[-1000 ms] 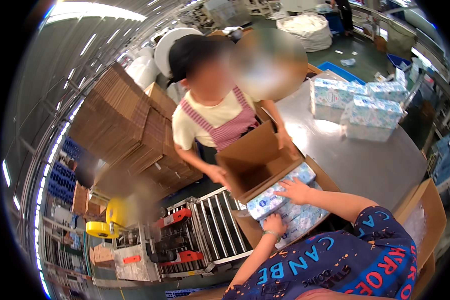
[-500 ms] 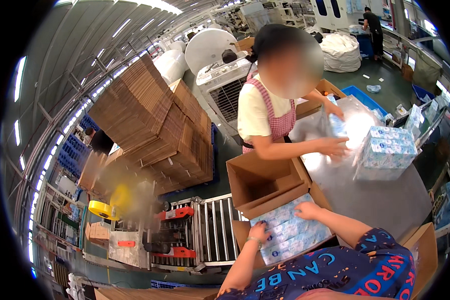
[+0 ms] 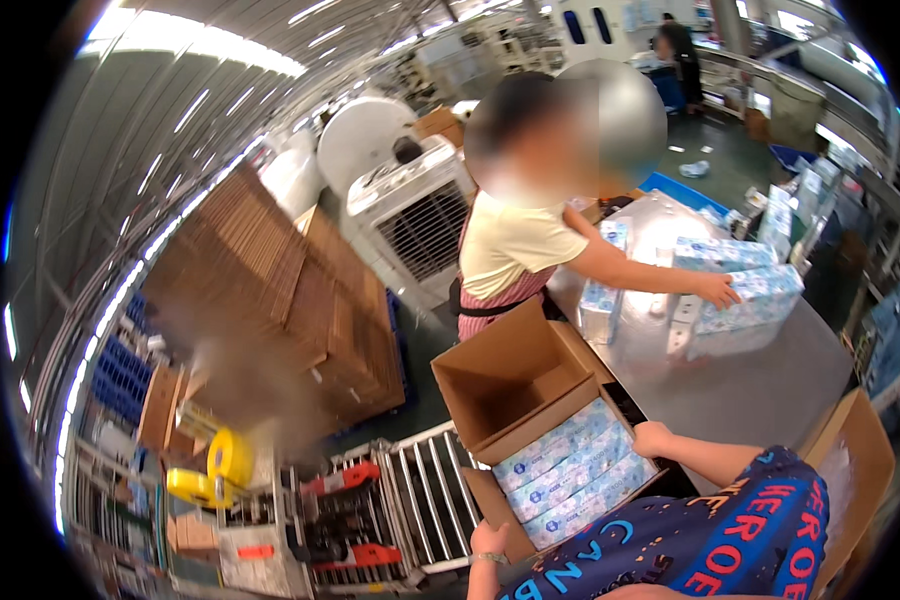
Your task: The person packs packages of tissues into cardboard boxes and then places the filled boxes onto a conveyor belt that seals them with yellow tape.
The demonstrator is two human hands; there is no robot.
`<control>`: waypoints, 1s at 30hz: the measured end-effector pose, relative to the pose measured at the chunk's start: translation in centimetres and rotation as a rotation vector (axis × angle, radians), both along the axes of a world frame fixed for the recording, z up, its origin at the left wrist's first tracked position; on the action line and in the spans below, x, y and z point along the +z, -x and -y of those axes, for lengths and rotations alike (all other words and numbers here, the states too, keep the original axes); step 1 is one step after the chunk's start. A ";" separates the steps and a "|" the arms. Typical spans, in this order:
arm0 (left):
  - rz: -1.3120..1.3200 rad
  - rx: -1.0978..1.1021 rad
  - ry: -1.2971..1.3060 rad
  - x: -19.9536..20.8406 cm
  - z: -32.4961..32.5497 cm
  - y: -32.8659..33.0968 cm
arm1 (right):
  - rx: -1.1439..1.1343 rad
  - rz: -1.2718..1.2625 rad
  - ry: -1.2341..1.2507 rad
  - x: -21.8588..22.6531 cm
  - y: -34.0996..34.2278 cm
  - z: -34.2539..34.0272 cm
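Observation:
A brown cardboard box [image 3: 490, 495] packed with blue-and-white tissue packs [image 3: 565, 478] lies low in the middle. My left hand [image 3: 489, 541], with a band at the wrist, grips the box's near left corner. My right hand [image 3: 654, 440] is curled against the box's right rim, beside the packs. Both arms come out of blue printed sleeves at the lower edge. Just behind it, and touching it, stands an empty open box [image 3: 505, 385].
A co-worker in a yellow shirt and striped apron [image 3: 510, 265] reaches over a grey metal table [image 3: 760, 385] to stacked tissue packs [image 3: 745, 300]. A roller conveyor [image 3: 420, 500] and taping machine stand left. Flat cartons [image 3: 290, 300] are stacked behind, with an air cooler [image 3: 415, 225] beside them. Another open carton [image 3: 855, 470] is at the right.
My right hand has slid off the top of the packs to the box's right rim. The co-worker has turned from the empty box to the packs on the table.

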State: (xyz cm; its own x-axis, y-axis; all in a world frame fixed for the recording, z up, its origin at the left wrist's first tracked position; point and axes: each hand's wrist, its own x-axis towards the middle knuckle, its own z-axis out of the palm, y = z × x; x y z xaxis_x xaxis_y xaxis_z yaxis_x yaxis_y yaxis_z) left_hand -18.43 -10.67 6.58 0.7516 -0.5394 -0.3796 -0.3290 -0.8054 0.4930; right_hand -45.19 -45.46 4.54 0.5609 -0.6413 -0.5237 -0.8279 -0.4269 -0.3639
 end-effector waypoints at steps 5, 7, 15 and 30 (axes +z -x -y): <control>-0.006 0.005 0.187 -4.5 -8.5 -7.8 | -0.004 0.076 -0.050 -0.6 -4.2 -5.0; -0.068 0.066 0.234 -3.7 -12.3 -11.7 | -0.030 0.116 -0.163 0.1 -8.1 -9.5; -0.201 0.034 0.177 1.9 -10.4 -16.3 | 0.076 0.810 -0.110 -7.6 -23.2 -24.3; 0.332 -0.249 -0.521 2.8 -13.8 -18.1 | 0.826 0.264 -0.336 -4.1 -30.9 -23.8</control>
State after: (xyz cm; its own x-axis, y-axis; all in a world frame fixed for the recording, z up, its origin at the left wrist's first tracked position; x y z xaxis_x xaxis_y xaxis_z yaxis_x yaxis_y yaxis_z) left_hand -0.34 3.10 9.35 0.7504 -0.5204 -0.4076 -0.6029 -0.7916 -0.0992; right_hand -14.32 -21.71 0.44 0.8993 0.1764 -0.4001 -0.1812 -0.6824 -0.7082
